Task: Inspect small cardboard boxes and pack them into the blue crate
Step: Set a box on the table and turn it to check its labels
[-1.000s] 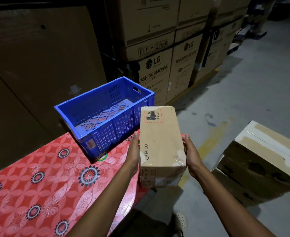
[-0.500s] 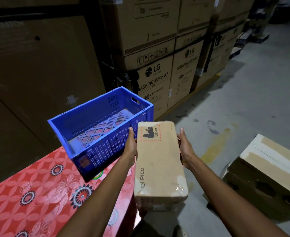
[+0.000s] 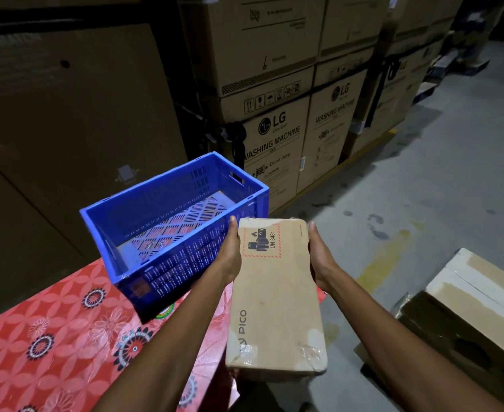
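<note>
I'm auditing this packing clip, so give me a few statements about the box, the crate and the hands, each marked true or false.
The Pico box lies inside the blue crate. False: it is held beside the crate, outside it.
The left hand and right hand hold its opposite long sides. True.
Its red-bordered label reads UN 3481. True.
The crate stands on the floor. False: it stands on the red flowered tablecloth.
The stacked cartons behind say refrigerator. False: they say washing machine.
</note>
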Demonstrator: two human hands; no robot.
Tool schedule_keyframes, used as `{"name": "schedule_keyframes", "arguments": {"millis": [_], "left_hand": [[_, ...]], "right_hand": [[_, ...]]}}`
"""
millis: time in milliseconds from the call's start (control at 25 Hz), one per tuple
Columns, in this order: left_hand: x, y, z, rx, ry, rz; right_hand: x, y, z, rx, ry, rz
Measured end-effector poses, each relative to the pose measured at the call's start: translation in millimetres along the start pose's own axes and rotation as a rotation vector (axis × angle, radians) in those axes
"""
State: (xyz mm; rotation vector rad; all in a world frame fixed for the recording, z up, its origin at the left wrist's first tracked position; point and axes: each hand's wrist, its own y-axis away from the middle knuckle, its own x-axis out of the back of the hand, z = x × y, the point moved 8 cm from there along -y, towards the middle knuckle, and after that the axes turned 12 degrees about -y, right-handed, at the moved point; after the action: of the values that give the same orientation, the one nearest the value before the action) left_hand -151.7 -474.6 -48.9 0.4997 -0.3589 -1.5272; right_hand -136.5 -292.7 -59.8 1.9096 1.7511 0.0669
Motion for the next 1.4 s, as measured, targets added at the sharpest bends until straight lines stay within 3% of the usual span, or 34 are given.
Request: {"name": "schedule_keyframes", "arguments": {"millis": [480, 720, 880, 1160, 1280, 1400], "left_hand": [[16, 92, 59, -0.359, -0.060, -0.023], [28, 142, 9, -0.358, -0.113, -0.060], [42, 158, -25, -0.345, -0.093, -0.020], [54, 159, -33, -0.302, -0.178, 0.101], [50, 142, -30, -0.230, -0.255, 0.066], [35, 120, -33, -0.173, -0.250, -0.065]], "right_hand": [[-21, 83, -66, 0.331, -0.074, 0.010], [-27, 132, -15, 0.341, -0.031, 0.005], [-15, 151, 18, 0.333, -0.048, 0.061], [3, 144, 22, 0.264, 0.170, 0.176], [-8, 136, 14, 0.206, 0.221, 0.136], [-26, 128, 6, 0.182, 0.238, -0.013]]}}
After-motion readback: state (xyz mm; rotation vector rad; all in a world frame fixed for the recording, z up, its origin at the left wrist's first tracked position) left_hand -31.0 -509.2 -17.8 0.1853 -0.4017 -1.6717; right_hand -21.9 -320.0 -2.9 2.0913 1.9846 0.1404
